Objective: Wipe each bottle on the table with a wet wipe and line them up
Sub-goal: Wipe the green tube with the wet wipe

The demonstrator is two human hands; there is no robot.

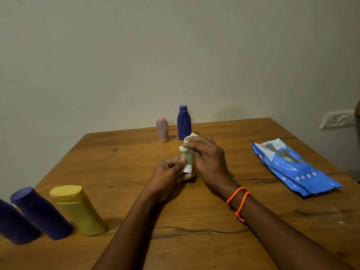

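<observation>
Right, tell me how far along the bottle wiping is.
Seemingly done: the yellow bottle and two dark blue bottles stand in a row at the near left. In hand: the left hand grips a small green bottle while the right hand rubs it with the wet wipe. Likely left: the pink bottle and the blue bottle at the far edge, both streaked white.

Wooden table (124, 164) with visible grain and dark cracks, matt plastic yellow bottle (79, 210), glossy blue plastic wipes pack (294, 168), soft crumpled white wet wipe (187, 141), braided orange wrist cord (239, 201)
</observation>
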